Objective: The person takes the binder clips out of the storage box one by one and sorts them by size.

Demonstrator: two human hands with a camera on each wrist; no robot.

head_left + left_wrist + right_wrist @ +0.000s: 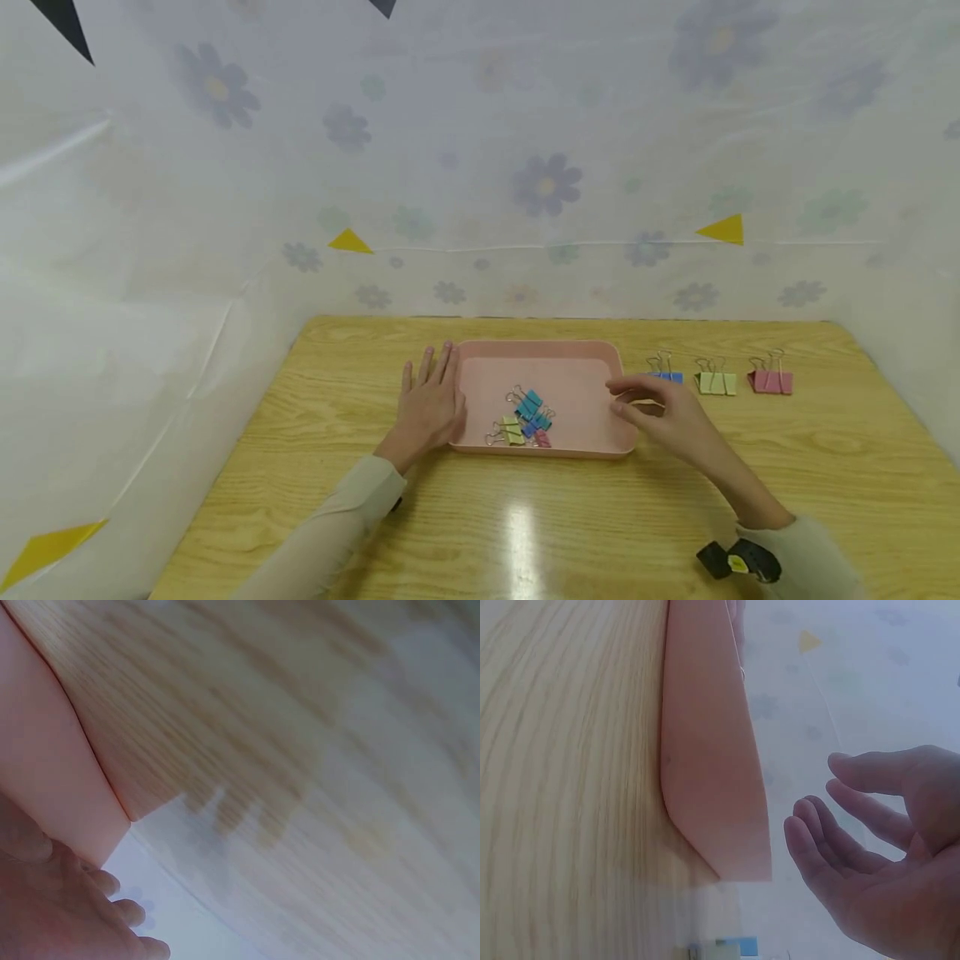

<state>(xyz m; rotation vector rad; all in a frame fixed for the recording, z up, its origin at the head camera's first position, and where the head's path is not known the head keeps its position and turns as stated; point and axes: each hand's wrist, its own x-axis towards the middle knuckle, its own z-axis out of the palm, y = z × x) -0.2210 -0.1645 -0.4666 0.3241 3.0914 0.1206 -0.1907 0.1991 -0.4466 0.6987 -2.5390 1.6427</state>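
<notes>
A pink tray [577, 408] lies on the table with several small binder clips inside, among them a teal clip [528, 404], a yellow-green clip [512, 431] and a pink clip [542, 439]. My left hand [429, 408] rests against the tray's left side, its fingers straight; the left wrist view shows it beside the tray wall [52, 742]. Above the right rim hovers my right hand [667, 417], fingers loosely bent and nothing between them. In the right wrist view that hand [892, 847] is apart from the tray wall [712, 765].
Right of the tray stand three larger binder clips in a row: a blue one [675, 378], partly behind my right hand, a light green one [716, 383] and a pink one [771, 382]. A flowered sheet [480, 167] hangs behind the wooden table [420, 533].
</notes>
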